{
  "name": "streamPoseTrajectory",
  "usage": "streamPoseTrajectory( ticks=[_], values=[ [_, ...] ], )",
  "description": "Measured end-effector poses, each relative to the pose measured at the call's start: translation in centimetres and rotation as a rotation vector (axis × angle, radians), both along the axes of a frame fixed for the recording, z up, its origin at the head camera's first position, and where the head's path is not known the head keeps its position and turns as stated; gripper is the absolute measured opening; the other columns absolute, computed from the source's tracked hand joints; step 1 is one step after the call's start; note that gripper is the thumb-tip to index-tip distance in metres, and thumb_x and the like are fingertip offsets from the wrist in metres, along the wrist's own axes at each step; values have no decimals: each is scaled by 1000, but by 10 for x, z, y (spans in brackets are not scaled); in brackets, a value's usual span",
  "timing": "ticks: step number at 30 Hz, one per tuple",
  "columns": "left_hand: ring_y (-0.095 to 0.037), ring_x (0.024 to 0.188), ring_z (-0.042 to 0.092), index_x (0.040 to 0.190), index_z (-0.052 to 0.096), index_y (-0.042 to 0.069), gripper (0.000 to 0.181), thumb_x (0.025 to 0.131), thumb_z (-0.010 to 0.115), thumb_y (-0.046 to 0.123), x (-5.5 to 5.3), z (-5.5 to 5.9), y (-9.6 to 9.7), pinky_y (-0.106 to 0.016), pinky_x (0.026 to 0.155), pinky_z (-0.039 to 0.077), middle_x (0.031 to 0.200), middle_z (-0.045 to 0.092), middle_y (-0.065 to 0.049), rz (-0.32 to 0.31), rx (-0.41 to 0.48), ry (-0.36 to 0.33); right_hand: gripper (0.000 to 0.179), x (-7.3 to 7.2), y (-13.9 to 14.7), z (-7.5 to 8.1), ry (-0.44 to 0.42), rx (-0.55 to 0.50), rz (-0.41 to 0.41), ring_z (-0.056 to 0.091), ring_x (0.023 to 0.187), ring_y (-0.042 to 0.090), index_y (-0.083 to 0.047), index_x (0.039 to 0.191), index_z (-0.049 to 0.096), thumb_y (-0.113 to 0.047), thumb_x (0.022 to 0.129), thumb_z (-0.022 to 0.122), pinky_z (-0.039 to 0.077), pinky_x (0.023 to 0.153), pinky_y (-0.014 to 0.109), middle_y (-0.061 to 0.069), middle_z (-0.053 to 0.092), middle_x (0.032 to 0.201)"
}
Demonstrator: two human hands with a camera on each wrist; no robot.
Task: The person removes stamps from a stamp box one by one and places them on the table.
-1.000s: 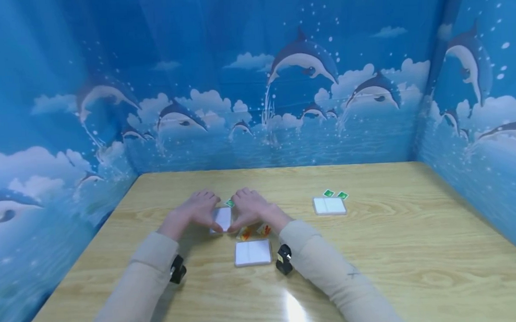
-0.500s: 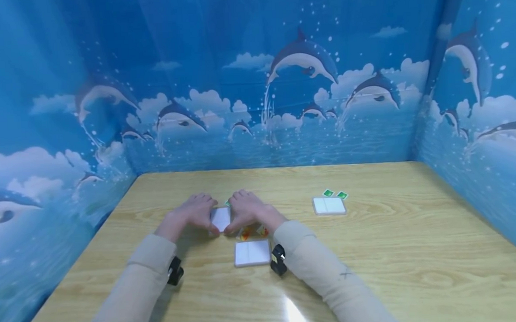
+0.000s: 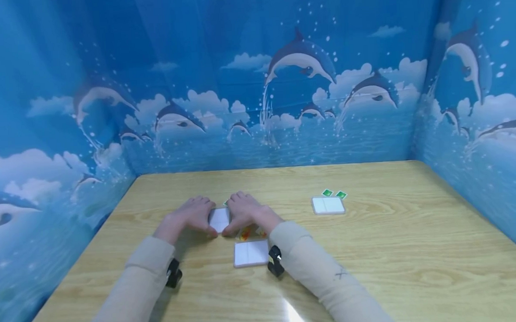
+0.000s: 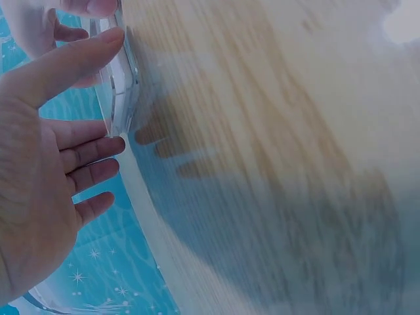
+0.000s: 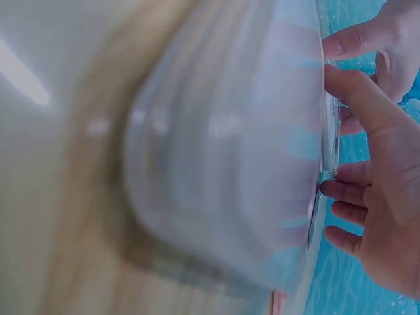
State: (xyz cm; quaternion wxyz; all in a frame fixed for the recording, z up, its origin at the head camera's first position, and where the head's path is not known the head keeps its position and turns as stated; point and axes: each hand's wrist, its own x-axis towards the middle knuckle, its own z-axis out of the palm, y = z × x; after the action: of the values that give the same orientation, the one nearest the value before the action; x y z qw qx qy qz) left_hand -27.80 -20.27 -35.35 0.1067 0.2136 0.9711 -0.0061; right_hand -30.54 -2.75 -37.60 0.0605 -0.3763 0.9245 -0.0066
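My left hand [image 3: 193, 215] and right hand [image 3: 246, 213] hold a flat, clear-sided box [image 3: 219, 220] with a white top between them, left of the table's middle. In the left wrist view, my left thumb [image 4: 85, 62] lies along the near side of the clear box [image 4: 123, 95], and the fingers reach its far side. The right wrist view shows my right hand [image 5: 387, 177] with its thumb on the near side and fingers behind. A green card [image 3: 225, 203] peeks out beyond the box, partly hidden by the right hand.
A second such box [image 3: 251, 253] lies nearer me, beside the right wrist camera [image 3: 275, 261]. Orange-and-red cards [image 3: 245, 234] lie just beyond it, partly under the right hand. A third box [image 3: 328, 205] stands at the right, with two green cards [image 3: 340, 195] behind it.
Both hands and the held box have shifted slightly left and towards me. The right forearm has come closer to the near box, and its wrist camera now overlaps that box's edge.
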Motion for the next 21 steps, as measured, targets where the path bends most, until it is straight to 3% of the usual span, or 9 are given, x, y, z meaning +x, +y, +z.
streamPoseTrajectory(
  ticks=[21],
  values=[
    [-27,101,48,122,53,-1,80,66,75,51,1,0,0,-46,92,39,110,55,-13,-24,17,1,85,1,-2,1,-15,23,-13,41,112,18,-9,133,45,-67,73,61,37,95,33,7,46,129]
  ],
)
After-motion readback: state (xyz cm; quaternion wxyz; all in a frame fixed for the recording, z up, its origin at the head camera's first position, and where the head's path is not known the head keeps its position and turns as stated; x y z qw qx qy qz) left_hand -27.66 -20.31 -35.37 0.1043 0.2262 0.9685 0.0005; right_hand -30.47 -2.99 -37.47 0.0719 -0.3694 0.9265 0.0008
